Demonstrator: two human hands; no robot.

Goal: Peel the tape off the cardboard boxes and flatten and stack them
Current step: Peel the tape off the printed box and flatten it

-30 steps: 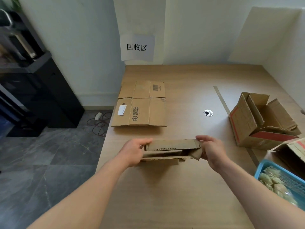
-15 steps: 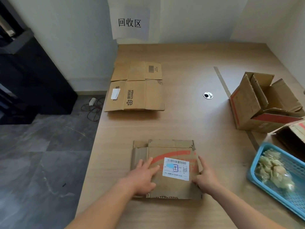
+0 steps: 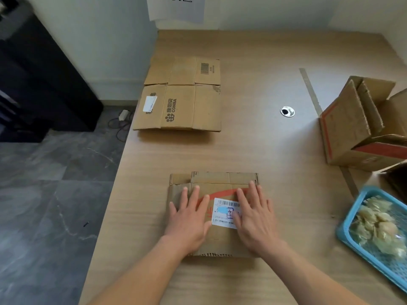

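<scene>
Head view: at the far left a dark cabinet (image 3: 44,84) stands on the grey floor (image 3: 44,205), and a plug with a looped cable (image 3: 123,116) lies on the floor just beside the left edge of the table (image 3: 264,150). On the far left part of the table lies a flattened carton (image 3: 182,100), printed CONBA, with a white label on its left panel and a barcode on its far right flap. Above it, a paper sign (image 3: 176,7) is fixed to the wall; its text is cut off by the frame. At the near centre of the table lies a second flattened box (image 3: 222,180), well apart from the first. The left hand (image 3: 189,219) lies palm down on its left half, fingers straight and spread, grasping nothing. A white shipping label (image 3: 224,213) sits between the two hands. The right hand (image 3: 255,214) lies flat on the right half, fingers extended and partly covering the label, likewise grasping nothing. Further right, a round metal grommet (image 3: 287,111) is set in the tabletop, with a strip of tape (image 3: 311,91) lying on the surface beside it. At the right edge stands an unflattened box (image 3: 352,128) with open flaps and a red stripe. Near right, a blue basket (image 3: 350,213) holds pale crumpled material.
</scene>
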